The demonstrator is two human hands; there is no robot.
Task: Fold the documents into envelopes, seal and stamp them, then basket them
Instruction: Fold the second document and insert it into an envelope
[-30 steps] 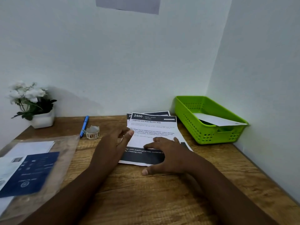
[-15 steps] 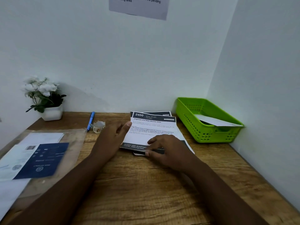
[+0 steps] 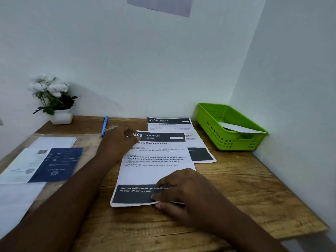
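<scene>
A printed document headed "2400" lies flat on the wooden desk, pulled toward me. My right hand pinches its near bottom edge, thumb under the paper. My left hand rests on the sheet's top left corner, fingers spread. A second document headed "2684" lies behind it, partly covered. A green basket at the right back holds a white envelope. A clear plastic sleeve with white envelopes and a blue card lies at the left.
A blue pen lies behind my left hand. A white pot of white flowers stands at the back left corner. Walls close the desk at the back and right. A paper notice hangs on the back wall.
The top document has slid toward me off the stack, uncovering the "2684" sheet behind. My right hand moved back with the sheet's bottom edge; my left hand stays at its top left.
</scene>
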